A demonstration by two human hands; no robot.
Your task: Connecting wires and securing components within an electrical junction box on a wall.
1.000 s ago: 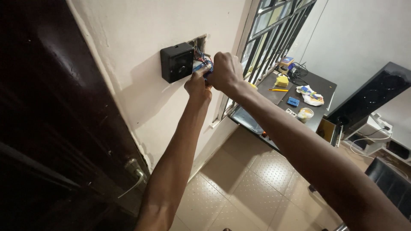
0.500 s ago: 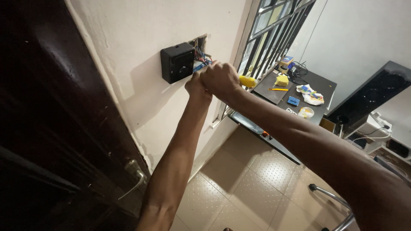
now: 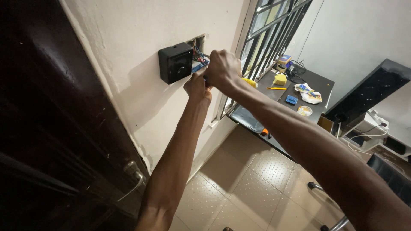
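The black box (image 3: 175,63) sits up on the cream wall (image 3: 141,38), swung a little clear of the rectangular opening (image 3: 198,42) behind its right edge, and that's where I'm working. Coloured wires (image 3: 199,57) spill out of the opening, blue and red among them, right beside the box. My right hand (image 3: 222,69) is up against those wires, fist curled tight around something; a yellow bit (image 3: 249,82) pokes out below my wrist, maybe a tool handle, though I can't say for sure what it is. My left hand (image 3: 197,84) is just beneath and to the left, knuckles touching the right hand, fingers bunched together at the wires; whether they actually pinch one I can't tell from here. Both arms reach up and away from me, the left one rising straight from the bottom of the view.

Left of the box stands the dark wooden door (image 3: 47,128), its metal handle (image 3: 135,173) low down. Right of my hands is the barred window (image 3: 267,30). Below it a dark table (image 3: 319,83) carries a yellow block (image 3: 280,79), a pencil (image 3: 277,88), a small blue thing (image 3: 291,100), a crumpled wrapper (image 3: 309,92) and a round tub (image 3: 304,111). Beige tiled floor (image 3: 248,179) lies under everything, and a chrome chair leg (image 3: 334,222) shows at bottom right.
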